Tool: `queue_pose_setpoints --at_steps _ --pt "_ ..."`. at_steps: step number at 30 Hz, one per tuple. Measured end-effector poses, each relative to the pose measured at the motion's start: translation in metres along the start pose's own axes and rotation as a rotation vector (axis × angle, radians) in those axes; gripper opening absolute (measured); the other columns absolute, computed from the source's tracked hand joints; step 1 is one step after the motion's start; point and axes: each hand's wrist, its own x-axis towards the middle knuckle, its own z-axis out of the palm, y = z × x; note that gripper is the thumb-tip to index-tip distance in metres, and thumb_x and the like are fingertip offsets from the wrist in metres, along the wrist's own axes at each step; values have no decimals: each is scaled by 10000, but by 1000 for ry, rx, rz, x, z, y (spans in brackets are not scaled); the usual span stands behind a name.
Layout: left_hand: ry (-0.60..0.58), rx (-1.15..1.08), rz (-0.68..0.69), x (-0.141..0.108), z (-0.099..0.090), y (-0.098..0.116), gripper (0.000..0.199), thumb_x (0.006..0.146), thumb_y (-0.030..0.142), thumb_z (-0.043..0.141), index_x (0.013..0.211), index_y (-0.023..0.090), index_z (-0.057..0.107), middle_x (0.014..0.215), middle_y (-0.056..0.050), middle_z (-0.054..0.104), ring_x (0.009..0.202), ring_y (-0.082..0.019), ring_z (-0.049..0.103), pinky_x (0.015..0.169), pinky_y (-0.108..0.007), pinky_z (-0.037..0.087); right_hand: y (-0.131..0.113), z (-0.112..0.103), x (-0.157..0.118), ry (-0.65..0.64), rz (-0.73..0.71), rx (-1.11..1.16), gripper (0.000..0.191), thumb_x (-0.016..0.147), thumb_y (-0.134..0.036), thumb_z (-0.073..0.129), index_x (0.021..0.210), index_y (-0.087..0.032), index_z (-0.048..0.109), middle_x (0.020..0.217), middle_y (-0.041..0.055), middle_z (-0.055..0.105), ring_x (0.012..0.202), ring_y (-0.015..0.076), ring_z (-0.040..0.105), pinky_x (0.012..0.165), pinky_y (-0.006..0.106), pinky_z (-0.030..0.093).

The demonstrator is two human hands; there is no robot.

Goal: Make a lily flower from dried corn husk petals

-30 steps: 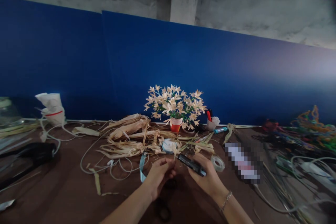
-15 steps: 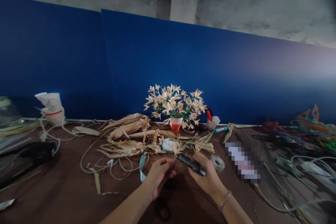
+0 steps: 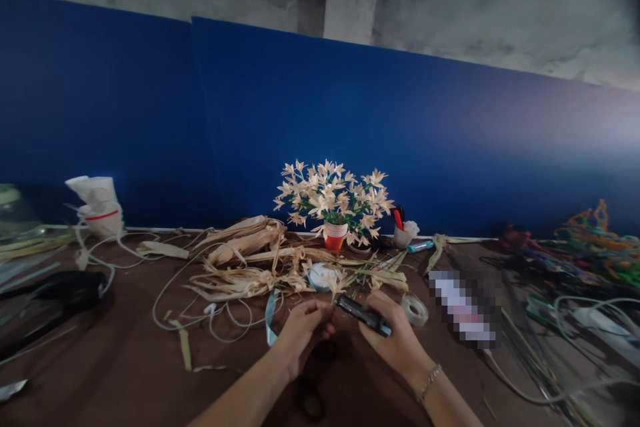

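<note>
My right hand (image 3: 393, 333) is wrapped round a dark, elongated tool (image 3: 363, 315), whose tip points up and left. Close by on the left, my left hand (image 3: 307, 330) has its fingers pinched together near that tip; what they hold is too small to make out. A small pale flower-like piece (image 3: 336, 282) shows just above the tool's tip. Behind the hands lie dried husks (image 3: 245, 257) and a round item with light blue tape (image 3: 323, 277). Beneath my left hand is a dark looped object (image 3: 310, 399), partly hidden.
A red and white cup (image 3: 335, 237) holds pale flowers. A tape roll (image 3: 415, 310) lies right of my right hand. White cable (image 3: 227, 330) loops at left, near a black tool (image 3: 75, 290). Coloured tangled strands (image 3: 590, 253) lie far right, and a blue panel (image 3: 320, 107) stands behind.
</note>
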Motion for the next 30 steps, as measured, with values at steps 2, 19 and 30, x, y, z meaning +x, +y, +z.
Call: queue_pose_setpoints --at_steps 2,19,30 --pt "9 8 -6 0 0 0 213 605 277 687 645 115 553 538 19 547 452 -47 489 430 -141 352 0 0 0 29 -8 1 140 634 -60 466 584 -182 419 637 -11 473 606 120 448 537 216 333" --pt "17 34 3 0 2 2 255 573 308 702 626 115 546 540 11 558 440 -54 488 421 -157 331 1 0 -2 26 -15 -1 164 621 -37 453 579 -186 398 631 -18 462 599 117 440 535 216 326" --pt "17 100 32 -2 4 5 278 560 347 692 611 125 532 539 17 557 438 -64 487 443 -174 343 0 -1 -3 23 -18 10 156 614 -49 456 579 -189 395 621 -20 453 593 118 440 523 217 330"
